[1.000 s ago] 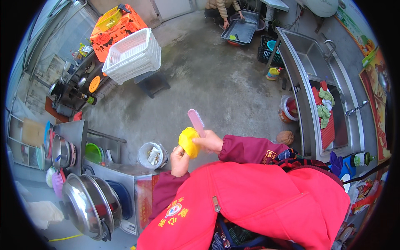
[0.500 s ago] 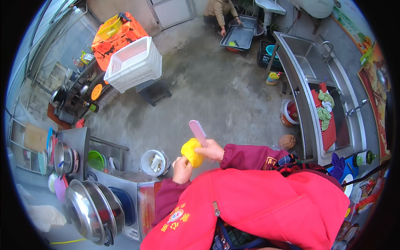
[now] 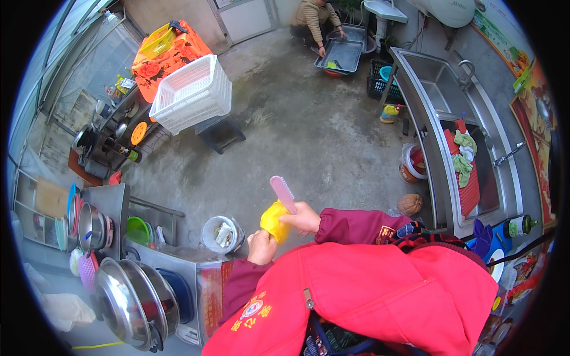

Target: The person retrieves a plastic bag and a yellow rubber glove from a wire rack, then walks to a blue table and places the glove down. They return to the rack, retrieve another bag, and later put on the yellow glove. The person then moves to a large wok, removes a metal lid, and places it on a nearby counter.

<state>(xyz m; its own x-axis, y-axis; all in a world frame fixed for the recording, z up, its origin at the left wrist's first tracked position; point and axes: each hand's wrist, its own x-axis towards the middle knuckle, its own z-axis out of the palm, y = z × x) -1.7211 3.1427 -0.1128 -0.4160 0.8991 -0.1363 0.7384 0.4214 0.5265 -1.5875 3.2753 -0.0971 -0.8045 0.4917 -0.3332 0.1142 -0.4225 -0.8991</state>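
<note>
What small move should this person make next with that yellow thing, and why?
Perhaps let the left hand take a firmer hold of the yellow thing: both hands are on it, and the right hand also grips the pink toothed tool, probably leaving it less free to steady things.

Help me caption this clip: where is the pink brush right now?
In the head view, the pink brush is near the picture's centre, in the person's right hand, its visible end rising just above the yellow item.
</note>
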